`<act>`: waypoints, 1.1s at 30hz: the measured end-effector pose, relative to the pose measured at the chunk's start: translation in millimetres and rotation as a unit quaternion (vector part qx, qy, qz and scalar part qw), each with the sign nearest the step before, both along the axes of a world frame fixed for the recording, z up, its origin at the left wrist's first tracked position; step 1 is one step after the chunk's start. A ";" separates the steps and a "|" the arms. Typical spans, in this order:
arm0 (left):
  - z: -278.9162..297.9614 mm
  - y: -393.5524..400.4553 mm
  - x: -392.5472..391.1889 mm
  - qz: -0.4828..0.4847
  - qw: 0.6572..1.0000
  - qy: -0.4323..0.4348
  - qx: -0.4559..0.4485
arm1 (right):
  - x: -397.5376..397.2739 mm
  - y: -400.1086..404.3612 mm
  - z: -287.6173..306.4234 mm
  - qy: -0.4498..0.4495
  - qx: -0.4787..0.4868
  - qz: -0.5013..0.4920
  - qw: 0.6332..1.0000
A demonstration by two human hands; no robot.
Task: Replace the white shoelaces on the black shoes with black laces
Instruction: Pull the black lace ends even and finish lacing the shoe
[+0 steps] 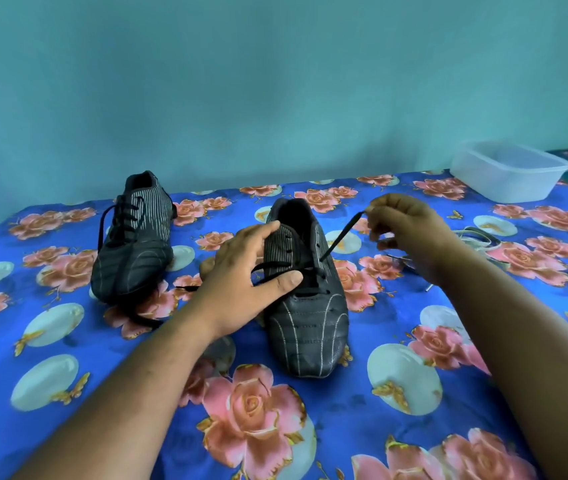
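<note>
Her right hand (410, 233) pinches the thin black lace (343, 233), pulling it taut from the striped black leather shoe (307, 317). Her left hand (244, 271), fingers spread, presses on that shoe. Pull too hard and the ends may come out uneven.

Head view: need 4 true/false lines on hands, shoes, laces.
1. The right hand pinches the black lace end, pulled up from the near shoe. True.
2. The left hand grips the far shoe. False: it rests on the near shoe's side, fingers spread.
3. The far shoe carries white laces. False: its laces are black.
4. A white lace lies on the floral cloth behind the right hand. True.
</note>
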State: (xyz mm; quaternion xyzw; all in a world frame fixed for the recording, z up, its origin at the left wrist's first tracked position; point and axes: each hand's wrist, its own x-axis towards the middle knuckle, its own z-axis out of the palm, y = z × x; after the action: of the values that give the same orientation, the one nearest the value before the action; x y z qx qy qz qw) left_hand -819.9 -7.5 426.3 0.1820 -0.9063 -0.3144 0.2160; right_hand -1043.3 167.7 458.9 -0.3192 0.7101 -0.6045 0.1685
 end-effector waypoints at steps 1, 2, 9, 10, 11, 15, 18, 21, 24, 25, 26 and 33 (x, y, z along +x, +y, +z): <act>0.6 -2.4 1.7 -0.003 1.000 -0.007 0.013 | -6.7 0.1 -1.7 -0.009 -0.003 -0.053 0.999; 1.3 -4.5 3.3 -0.006 1.000 -0.017 0.023 | -12.6 0.6 -3.7 -0.004 0.008 -0.100 0.995; 2.2 -14.2 15.5 -0.077 0.990 -0.053 0.108 | -9.2 -0.6 -7.8 0.225 0.089 -0.049 0.969; 1.8 -14.8 15.8 -0.079 0.989 -0.051 0.111 | -2.1 -0.6 -5.6 0.244 0.086 0.016 0.966; 0.9 -15.0 15.3 -0.080 0.989 -0.047 0.113 | 4.1 -0.6 -5.3 0.267 0.090 0.078 0.956; -0.5 -15.0 14.3 -0.079 0.989 -0.039 0.121 | 14.0 -4.2 -12.0 0.354 0.106 0.175 0.912; -1.8 -16.2 13.8 -0.079 0.988 -0.036 0.125 | 10.9 -4.0 -9.3 0.363 0.086 0.150 0.915; -2.1 -15.7 13.4 -0.085 0.988 -0.029 0.129 | -2.1 -2.2 -8.9 0.331 0.095 0.041 0.938; -2.9 -16.9 13.2 -0.087 0.987 -0.028 0.131 | -19.2 2.7 -6.0 0.283 0.112 -0.122 0.945; -3.6 -17.4 12.7 -0.087 0.988 -0.028 0.122 | -25.1 6.3 -4.2 0.272 0.109 -0.169 0.941; -3.8 -18.0 12.8 -0.086 0.990 -0.026 0.111 | -30.1 9.0 -3.1 0.265 0.110 -0.206 0.936; -0.5 -14.2 12.8 -0.093 0.992 0.013 0.087 | -19.7 1.2 -11.4 0.353 0.107 -0.031 0.929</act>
State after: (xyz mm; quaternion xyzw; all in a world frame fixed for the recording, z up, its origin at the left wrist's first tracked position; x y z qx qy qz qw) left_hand -807.1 -21.7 425.8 0.1107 -0.8858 -0.4128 0.1807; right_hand -1062.9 168.9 447.5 -0.4702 0.7935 -0.3783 -0.0785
